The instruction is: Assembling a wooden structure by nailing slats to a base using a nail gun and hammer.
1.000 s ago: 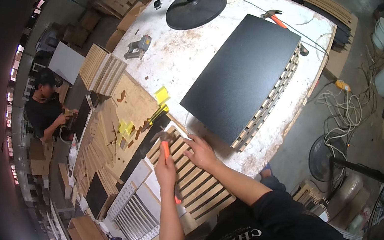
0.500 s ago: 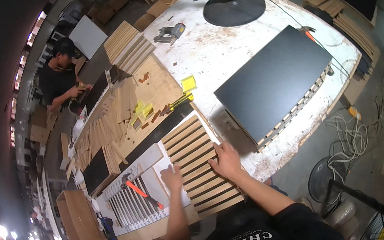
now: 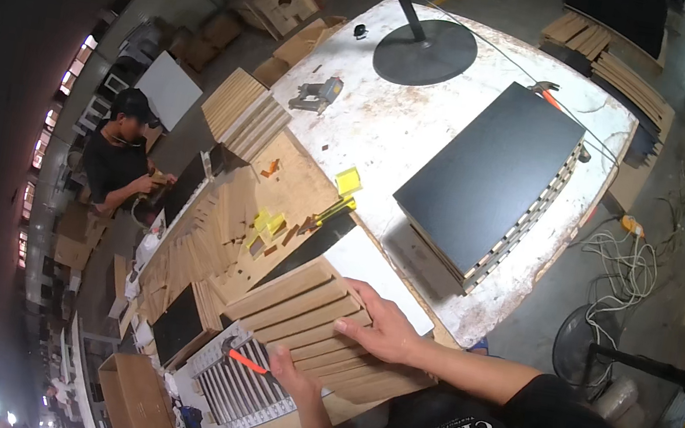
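Both my hands hold a slatted wooden panel (image 3: pixel 301 310), pale strips with dark gaps between, tilted up off the bench. My right hand (image 3: pixel 383 326) grips its far right edge, thumb on the slats and fingers behind. At the near left edge, my left hand (image 3: pixel 296 377) is closed on the panel, its fingers partly hidden. Just left of that hand lies a hammer with an orange handle (image 3: pixel 247 361), its head resting on a white slotted frame (image 3: pixel 244 399). Behind the panel a white board (image 3: pixel 377 277) shows on the bench.
A stack of black-topped panels (image 3: pixel 497 184) lies on the white table (image 3: pixel 354 136), near a nail gun (image 3: pixel 316 95) and a round black stand base (image 3: pixel 424 53). Loose wooden strips (image 3: pixel 216 231) and yellow pieces (image 3: pixel 268 225) cover the left bench. A co-worker (image 3: pixel 117 149) stands at far left.
The slatted panel has been raised and tilted from lying flat, uncovering the white board beneath. My left hand has moved down onto its near edge. The view has shifted slightly.
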`<state>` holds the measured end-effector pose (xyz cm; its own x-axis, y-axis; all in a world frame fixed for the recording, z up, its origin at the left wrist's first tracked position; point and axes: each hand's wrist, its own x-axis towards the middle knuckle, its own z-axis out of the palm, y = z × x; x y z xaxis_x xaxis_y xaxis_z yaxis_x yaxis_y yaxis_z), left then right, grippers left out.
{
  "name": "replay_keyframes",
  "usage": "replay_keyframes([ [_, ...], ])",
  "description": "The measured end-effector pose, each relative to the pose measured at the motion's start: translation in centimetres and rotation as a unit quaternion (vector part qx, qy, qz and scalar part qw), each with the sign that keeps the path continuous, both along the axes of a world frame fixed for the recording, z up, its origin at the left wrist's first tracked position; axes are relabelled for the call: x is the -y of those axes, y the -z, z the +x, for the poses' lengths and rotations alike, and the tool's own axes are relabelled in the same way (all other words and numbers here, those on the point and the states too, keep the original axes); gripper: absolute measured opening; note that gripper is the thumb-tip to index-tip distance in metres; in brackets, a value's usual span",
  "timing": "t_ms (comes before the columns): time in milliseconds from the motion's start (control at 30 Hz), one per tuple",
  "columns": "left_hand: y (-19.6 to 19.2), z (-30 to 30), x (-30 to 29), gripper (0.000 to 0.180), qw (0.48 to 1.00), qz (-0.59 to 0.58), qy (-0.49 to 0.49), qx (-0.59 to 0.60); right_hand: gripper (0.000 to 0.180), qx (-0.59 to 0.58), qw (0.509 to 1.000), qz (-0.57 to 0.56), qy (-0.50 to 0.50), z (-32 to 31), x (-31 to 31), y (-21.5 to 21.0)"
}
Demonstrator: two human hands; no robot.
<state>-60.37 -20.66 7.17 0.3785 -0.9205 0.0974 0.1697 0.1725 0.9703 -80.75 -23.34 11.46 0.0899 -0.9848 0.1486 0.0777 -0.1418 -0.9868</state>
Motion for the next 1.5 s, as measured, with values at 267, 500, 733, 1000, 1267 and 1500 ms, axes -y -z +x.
replay_keyframes([
  [267,-1.0,1.8,-0.7,0.053,0.989,-0.126,0.080,0.000,0.043,0.027,0.990,-0.107,-0.092,-0.1,-0.2,-7.6],
  [500,-0.8,1.4,-1.1,0.058,0.982,-0.128,0.109,-0.082,0.037,0.015,0.983,-0.153,-0.099,0.8,-0.9,-7.5],
  [733,-1.2,0.8,-1.6,0.058,0.982,-0.126,0.114,-0.084,0.039,0.002,0.983,-0.156,-0.096,0.6,-1.4,-8.1],
  [1000,-0.2,1.5,-2.2,0.059,0.980,-0.126,0.128,-0.090,0.039,-0.029,0.982,-0.162,-0.095,1.1,-1.7,-8.1],
  [1267,-2.8,-0.4,-2.2,0.061,0.977,-0.138,0.072,-0.145,0.042,-0.013,0.973,-0.200,-0.112,0.6,-2.7,-9.2],
  [1500,-2.5,-0.2,-2.2,0.058,0.977,-0.156,0.042,-0.140,0.036,0.030,0.967,-0.244,-0.072,0.3,-2.7,-9.3],
])
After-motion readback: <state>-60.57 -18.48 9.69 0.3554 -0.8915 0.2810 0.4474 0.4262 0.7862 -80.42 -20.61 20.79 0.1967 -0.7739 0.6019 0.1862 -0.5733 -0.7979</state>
